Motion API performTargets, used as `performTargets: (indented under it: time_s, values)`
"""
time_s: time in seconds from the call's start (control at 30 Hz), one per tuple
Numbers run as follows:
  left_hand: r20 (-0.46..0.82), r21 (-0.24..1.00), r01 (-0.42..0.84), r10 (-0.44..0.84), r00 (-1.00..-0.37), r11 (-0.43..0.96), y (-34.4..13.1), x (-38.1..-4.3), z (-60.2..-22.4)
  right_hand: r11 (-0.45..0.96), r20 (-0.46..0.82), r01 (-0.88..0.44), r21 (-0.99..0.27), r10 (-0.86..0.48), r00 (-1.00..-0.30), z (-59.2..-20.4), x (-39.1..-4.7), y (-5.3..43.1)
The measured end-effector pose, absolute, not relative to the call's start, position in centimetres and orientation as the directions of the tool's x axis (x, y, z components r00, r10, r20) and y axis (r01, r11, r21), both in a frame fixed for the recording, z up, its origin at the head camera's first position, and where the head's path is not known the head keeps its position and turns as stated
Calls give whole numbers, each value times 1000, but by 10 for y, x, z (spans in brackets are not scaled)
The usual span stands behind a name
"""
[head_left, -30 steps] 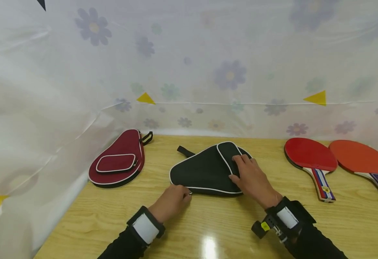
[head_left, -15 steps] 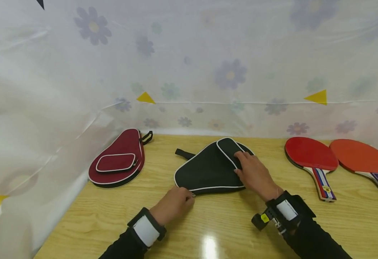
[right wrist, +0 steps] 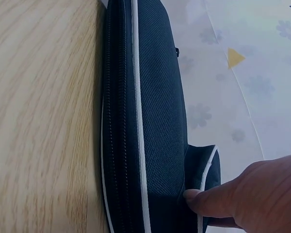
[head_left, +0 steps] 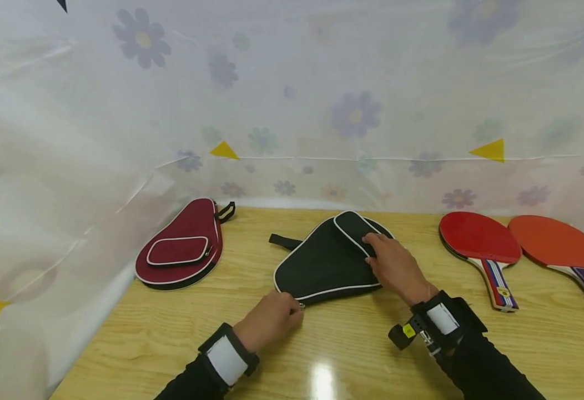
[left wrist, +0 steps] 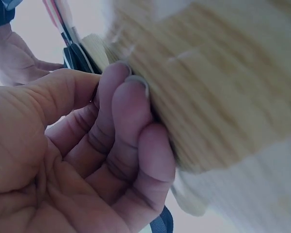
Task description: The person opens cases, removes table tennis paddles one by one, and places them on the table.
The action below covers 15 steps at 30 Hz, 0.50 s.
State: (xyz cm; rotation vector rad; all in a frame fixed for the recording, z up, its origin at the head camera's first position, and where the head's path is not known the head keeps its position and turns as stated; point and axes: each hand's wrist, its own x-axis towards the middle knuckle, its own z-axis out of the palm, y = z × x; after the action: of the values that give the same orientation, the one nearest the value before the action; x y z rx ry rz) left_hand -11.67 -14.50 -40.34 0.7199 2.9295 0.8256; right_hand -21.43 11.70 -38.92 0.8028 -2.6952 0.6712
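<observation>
A black table tennis paddle case [head_left: 322, 269] with white piping lies mid-table, narrow end to the left. My right hand [head_left: 398, 269] grips its raised front pocket [head_left: 354, 229]; in the right wrist view the thumb [right wrist: 211, 200] presses on the pocket's piped edge. At the near left edge, my left hand [head_left: 271, 319] pinches the zipper pull, and a bit of metal [head_left: 301, 305] shows by its fingertips. Curled fingers [left wrist: 131, 109] hide most of the pull in the left wrist view. The zipper teeth [right wrist: 117, 97] run closed along the case's side in the right wrist view.
A dark red paddle case [head_left: 179, 250] lies at the left on the wooden table [head_left: 147, 344]. To the right are a red paddle [head_left: 479, 239] and an orange-red paddle [head_left: 557, 241]. A flowered sheet [head_left: 292, 111] hangs behind the table.
The black case has turned slightly and shifted a little right. My left hand has moved slightly right and nearer the body; my right hand keeps its grip on the pocket.
</observation>
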Motion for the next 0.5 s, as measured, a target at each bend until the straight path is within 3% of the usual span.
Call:
performTargets:
  time_s: [0.5]
  values:
    - [144, 401, 474, 457, -878, 784, -139, -111, -406, 741, 325, -533, -408, -428, -843, -388, -224, 118]
